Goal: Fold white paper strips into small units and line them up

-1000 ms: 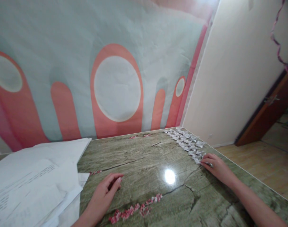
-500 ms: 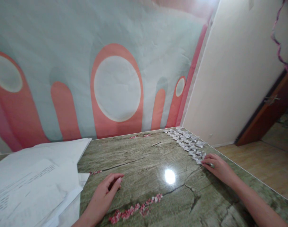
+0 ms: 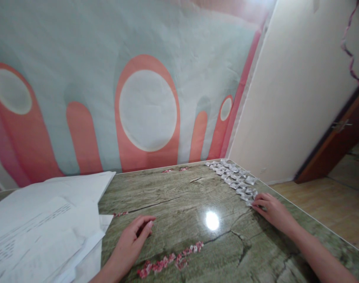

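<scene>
My right hand [image 3: 269, 208] is at the near end of a cluster of small crumpled whitish-silver pieces [image 3: 234, 177]. Its thumb and fingers close around the edge of the nearest piece [image 3: 249, 203], which lies on the tabletop; the fingers partly hide it. The pieces sit in close rows along the table's right side; whether they are wrapped packets or folded paper I cannot tell. My left hand [image 3: 132, 239] rests on the wood-patterned table [image 3: 173, 204], fingers loosely bent, thumb a little apart from the index finger, nothing visible in it.
A stack of white paper sheets [image 3: 50, 220], some printed, lies on the left of the table. Pink flowers [image 3: 170, 259] are printed on the table surface. Behind stands a wall covering [image 3: 147, 161] with orange arches. A brown door [image 3: 329, 145] is at the right, past the table edge.
My right fingers have shifted slightly toward the near end of the rows; a greyish bit seen under them before no longer shows there. My left hand stays in place.
</scene>
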The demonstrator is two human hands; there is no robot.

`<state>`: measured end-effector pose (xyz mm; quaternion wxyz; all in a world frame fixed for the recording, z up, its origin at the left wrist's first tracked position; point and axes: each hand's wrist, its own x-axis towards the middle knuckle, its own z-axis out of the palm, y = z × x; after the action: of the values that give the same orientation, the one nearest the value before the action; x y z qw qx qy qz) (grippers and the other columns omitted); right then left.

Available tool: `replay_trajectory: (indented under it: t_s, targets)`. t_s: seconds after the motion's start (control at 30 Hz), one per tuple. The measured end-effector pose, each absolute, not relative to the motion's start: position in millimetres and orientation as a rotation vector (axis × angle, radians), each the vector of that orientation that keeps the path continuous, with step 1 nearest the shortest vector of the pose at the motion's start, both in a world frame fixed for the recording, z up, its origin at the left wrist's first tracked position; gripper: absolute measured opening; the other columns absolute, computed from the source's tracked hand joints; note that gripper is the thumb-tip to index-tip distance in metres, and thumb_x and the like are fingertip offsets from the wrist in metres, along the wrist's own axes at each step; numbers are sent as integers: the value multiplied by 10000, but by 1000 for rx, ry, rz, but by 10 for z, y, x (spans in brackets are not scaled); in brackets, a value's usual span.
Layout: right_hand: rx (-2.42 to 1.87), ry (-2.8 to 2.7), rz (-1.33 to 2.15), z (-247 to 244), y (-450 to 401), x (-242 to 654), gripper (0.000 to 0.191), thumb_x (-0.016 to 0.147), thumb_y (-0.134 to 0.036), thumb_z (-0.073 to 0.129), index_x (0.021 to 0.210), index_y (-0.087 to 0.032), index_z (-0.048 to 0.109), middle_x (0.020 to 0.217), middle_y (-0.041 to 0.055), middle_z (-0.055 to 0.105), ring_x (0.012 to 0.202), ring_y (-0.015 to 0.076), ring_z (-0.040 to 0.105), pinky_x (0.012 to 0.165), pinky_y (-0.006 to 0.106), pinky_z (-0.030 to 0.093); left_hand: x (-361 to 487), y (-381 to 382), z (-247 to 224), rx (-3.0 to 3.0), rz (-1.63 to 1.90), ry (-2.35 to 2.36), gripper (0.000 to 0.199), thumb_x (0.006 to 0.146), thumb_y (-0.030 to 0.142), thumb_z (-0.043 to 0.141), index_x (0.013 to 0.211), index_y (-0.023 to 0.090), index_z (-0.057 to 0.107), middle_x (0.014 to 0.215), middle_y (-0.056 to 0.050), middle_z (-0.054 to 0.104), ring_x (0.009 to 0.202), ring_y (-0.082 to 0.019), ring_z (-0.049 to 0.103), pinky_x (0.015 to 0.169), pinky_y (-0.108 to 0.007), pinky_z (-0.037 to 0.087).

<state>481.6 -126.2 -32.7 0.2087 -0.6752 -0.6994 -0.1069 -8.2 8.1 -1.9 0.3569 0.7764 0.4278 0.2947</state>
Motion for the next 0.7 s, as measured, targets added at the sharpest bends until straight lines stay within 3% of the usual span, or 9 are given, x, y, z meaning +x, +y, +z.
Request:
replay_trajectory:
  t_s: [0.7]
  targets:
    - [-1866,-1914,-282,-185,-1304,4655,204,807,-417,524,807,-247,637,853,68,625,818,238,575,748,380,464,-83,93,-43,2012,770,1071,289,844,406,435,958,214,619,835,-16,635,740,-180,600,711,-271,465]
